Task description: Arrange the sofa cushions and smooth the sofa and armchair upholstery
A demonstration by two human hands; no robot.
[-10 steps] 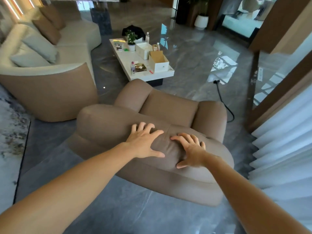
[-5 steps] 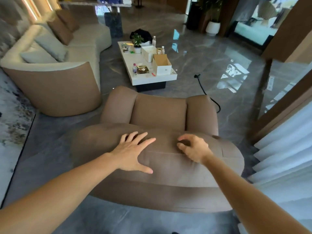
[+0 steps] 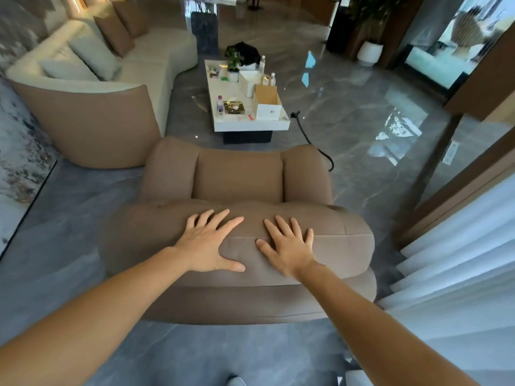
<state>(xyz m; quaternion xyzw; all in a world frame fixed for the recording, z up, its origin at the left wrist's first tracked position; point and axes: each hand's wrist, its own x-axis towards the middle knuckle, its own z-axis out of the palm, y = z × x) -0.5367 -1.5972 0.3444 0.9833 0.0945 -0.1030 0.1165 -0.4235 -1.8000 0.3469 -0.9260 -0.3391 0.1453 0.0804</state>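
Note:
I stand behind a brown armchair [image 3: 238,182], looking down over its padded backrest. My left hand [image 3: 210,243] lies flat on top of the backrest with fingers spread. My right hand [image 3: 288,245] lies flat beside it, fingers apart, about a hand's width to the right. Neither hand holds anything. At the upper left stands a cream sofa [image 3: 145,65] with a brown outer shell. On it lean two pale cushions [image 3: 93,58] and, farther back, two brown cushions [image 3: 114,34].
A white coffee table [image 3: 245,122] beyond the armchair carries boxes, bottles and a small plant. A black cable [image 3: 313,143] runs over the glossy grey floor to its right. White curtains [image 3: 457,260] hang at the right, and a patterned rug [image 3: 19,146] lies at the left.
The view has swung so the armchair now faces squarely away. My right hand went from curled fingers to flat and spread on the backrest. My left hand stays flat.

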